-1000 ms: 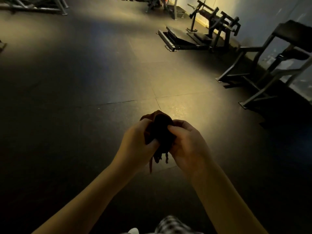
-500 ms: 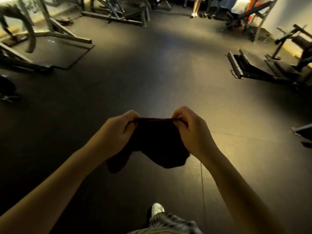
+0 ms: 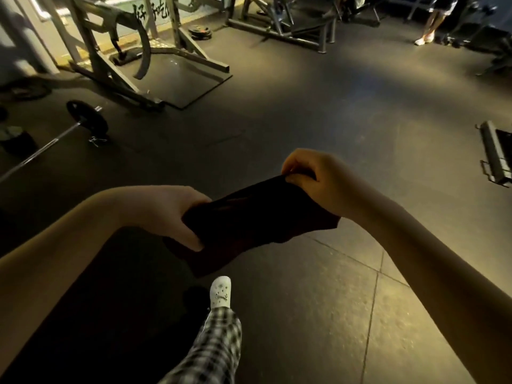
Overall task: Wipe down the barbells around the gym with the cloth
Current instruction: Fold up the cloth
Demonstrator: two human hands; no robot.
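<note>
One cloth (image 3: 249, 225), dark, with two hands on it: the left hand (image 3: 171, 214) grips one end, the right hand (image 3: 315, 181) pinches the other. One barbell (image 3: 52, 142) lies on the floor (image 3: 304, 120) off to the left, with one plate (image 3: 87, 119) showing on it and one spring clip (image 3: 97, 139) just beside. One loose plate (image 3: 200, 31) lies farther back. Two grey machines: the near frame (image 3: 110, 59) and the far frame (image 3: 282, 26). One steel footplate (image 3: 496, 153) at the right edge. One white clog (image 3: 220, 292), one checked trouser leg (image 3: 213, 347). One bystander (image 3: 432, 20), two legs showing.
</note>
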